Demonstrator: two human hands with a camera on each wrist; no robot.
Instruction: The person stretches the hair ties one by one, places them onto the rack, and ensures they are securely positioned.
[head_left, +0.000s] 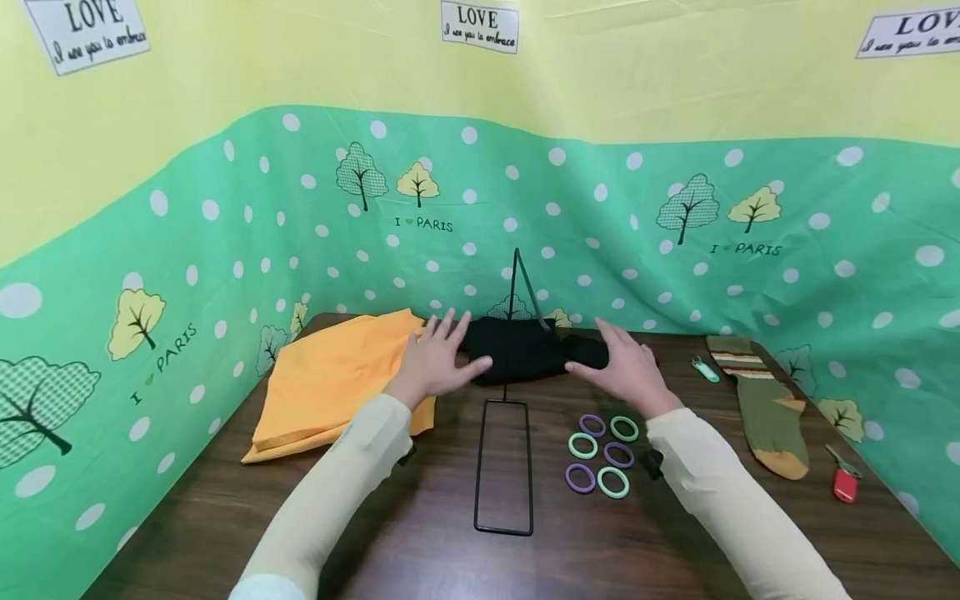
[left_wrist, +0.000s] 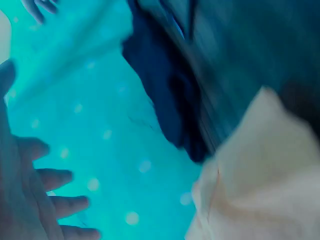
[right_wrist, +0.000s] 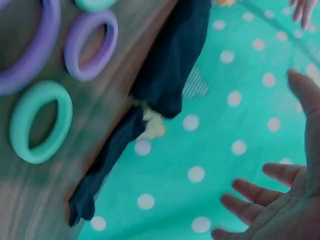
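Both hands are held up in front of me with fingers spread and nothing in them. My left hand point(head_left: 438, 358) hovers between a folded orange cloth point(head_left: 330, 379) and a black cloth item point(head_left: 517, 354) at the table's back edge. To its right, my right hand point(head_left: 630, 367) overlaps the narrow end of that black cloth in the head view. Between the hands rises a black wire stand point(head_left: 529, 467) with a rectangular base and a bent top arm. Bare fingers point(left_wrist: 60, 177) show in the left wrist view, and likewise the right fingers point(right_wrist: 250, 195) in the right wrist view.
Several purple and green rings point(head_left: 612, 482) lie right of the stand's base. Farther right are a green nail clipper point(head_left: 705, 369), an olive striped sock point(head_left: 768, 412) and a key with a red tag point(head_left: 845, 485). A patterned curtain point(head_left: 600, 233) encloses the wooden table point(head_left: 420, 550).
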